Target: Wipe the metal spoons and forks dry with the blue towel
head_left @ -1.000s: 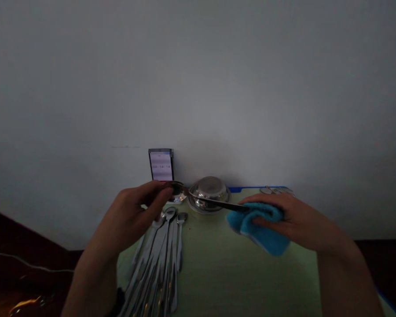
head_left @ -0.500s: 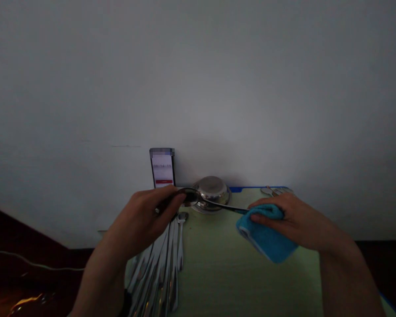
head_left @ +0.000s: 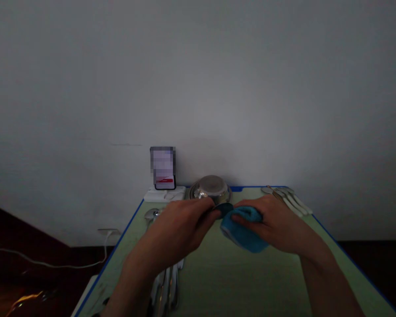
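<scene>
My left hand (head_left: 181,226) pinches one end of a metal spoon (head_left: 224,208) above the table. A dark, shiny part of the spoon shows between my two hands; the rest is hidden by fingers and cloth. Folded around it at the other side is a blue cloth (head_left: 246,233), gripped by my right hand (head_left: 277,218). The two hands are close together in front of an upturned metal bowl (head_left: 212,187). Beneath my left forearm lie several pieces of metal cutlery (head_left: 166,286), partly covered.
A phone (head_left: 163,167) stands on a white holder (head_left: 165,194) at the back left. Several pieces of cutlery with pale handles (head_left: 293,201) lie at the back right. The green table (head_left: 237,286) has a blue edge and meets a grey wall. A white cable (head_left: 53,266) runs at left.
My left hand has moved right, toward my right hand. My right hand and the cloth have shifted slightly left, so less of the spoon shows between them.
</scene>
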Tool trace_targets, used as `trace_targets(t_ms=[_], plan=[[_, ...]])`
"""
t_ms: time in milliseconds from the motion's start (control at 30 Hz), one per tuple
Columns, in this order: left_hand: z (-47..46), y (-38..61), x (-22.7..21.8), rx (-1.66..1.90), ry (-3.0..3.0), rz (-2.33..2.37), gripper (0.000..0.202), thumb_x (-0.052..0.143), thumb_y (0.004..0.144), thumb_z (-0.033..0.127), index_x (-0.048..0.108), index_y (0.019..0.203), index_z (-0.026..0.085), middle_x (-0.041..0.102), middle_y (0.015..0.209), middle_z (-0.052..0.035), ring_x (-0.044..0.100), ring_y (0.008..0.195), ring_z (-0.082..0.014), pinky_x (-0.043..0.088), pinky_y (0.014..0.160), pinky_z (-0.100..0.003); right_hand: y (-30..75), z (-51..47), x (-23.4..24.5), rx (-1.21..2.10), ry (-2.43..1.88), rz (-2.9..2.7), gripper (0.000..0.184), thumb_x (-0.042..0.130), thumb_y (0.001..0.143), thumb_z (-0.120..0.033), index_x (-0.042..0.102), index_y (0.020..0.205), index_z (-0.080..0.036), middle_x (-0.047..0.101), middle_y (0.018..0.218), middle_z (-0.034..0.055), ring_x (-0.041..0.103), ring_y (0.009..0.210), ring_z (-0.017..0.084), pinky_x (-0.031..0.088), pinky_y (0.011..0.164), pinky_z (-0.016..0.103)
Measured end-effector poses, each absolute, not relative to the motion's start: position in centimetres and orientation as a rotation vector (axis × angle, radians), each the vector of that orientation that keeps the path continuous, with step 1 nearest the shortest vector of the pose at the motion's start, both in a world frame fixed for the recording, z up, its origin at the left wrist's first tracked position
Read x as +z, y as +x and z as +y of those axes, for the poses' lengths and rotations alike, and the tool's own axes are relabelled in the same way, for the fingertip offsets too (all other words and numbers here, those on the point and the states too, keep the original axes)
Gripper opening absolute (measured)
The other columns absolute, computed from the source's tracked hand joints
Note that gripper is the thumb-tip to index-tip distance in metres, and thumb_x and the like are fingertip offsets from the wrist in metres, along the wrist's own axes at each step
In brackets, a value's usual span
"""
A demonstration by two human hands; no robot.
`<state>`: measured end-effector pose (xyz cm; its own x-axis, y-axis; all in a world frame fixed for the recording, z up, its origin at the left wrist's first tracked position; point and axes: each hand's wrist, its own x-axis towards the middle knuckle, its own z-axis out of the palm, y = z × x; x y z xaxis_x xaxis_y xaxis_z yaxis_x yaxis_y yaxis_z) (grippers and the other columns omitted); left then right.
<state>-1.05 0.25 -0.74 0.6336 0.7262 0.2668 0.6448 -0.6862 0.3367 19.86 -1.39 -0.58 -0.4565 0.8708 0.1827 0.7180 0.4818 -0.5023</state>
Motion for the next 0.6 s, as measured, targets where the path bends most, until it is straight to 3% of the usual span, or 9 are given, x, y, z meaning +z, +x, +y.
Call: trace_targets(t_ms=[133, 233, 400, 600], plan=[[0.5, -1.9, -0.3, 0.538, 2.552, 1.085, 0.022, 0.045, 0.088, 0.037, 0.056, 0.084, 0.019, 0.059, 0.069, 0.0022, 0.054, 0.061, -0.0109, 0.039, 0.055, -0.021, 19.6, -1.4, -0.6, 0.543, -1.301, -2.31, 0.022, 0.049, 0.085, -0.034, 0.06, 0.072, -0.02, 0.055, 0.058, -0.0057, 0.046, 0.05, 0.006, 0.03, 0.049, 0.02], [0.5, -2.7, 0.0, 0.654, 2.454, 1.045, 0.014, 0.054, 0.084, 0.033, 0.057, 0.091, 0.021, 0.062, 0.075, 0.0041, 0.056, 0.064, -0.0088, 0.042, 0.059, -0.019, 19.5, -1.4, -0.6, 0.561, -1.319, -2.295, 0.023, 0.049, 0.085, -0.035, 0.059, 0.07, -0.019, 0.054, 0.056, -0.0057, 0.046, 0.048, 0.006, 0.029, 0.048, 0.02], [0.6, -3.2, 0.0, 0.789, 2.467, 0.92, 0.031, 0.059, 0.081, 0.021, 0.055, 0.11, 0.032, 0.064, 0.088, 0.0065, 0.058, 0.073, -0.0065, 0.044, 0.065, -0.016, 19.6, -1.5, -0.6, 0.58, -1.336, -2.283, 0.025, 0.05, 0.084, -0.038, 0.06, 0.072, -0.019, 0.055, 0.058, -0.0052, 0.047, 0.05, 0.006, 0.031, 0.048, 0.019], [0.6, -2.6, -0.2, 0.894, 2.55, 0.807, 0.04, 0.059, 0.081, 0.016, 0.052, 0.117, 0.032, 0.059, 0.102, 0.0041, 0.056, 0.085, -0.0066, 0.043, 0.075, -0.016, 19.5, -1.6, -0.4, 0.634, -1.323, -2.249, 0.025, 0.051, 0.083, -0.039, 0.059, 0.071, -0.018, 0.056, 0.059, -0.0052, 0.046, 0.051, 0.006, 0.032, 0.048, 0.018]])
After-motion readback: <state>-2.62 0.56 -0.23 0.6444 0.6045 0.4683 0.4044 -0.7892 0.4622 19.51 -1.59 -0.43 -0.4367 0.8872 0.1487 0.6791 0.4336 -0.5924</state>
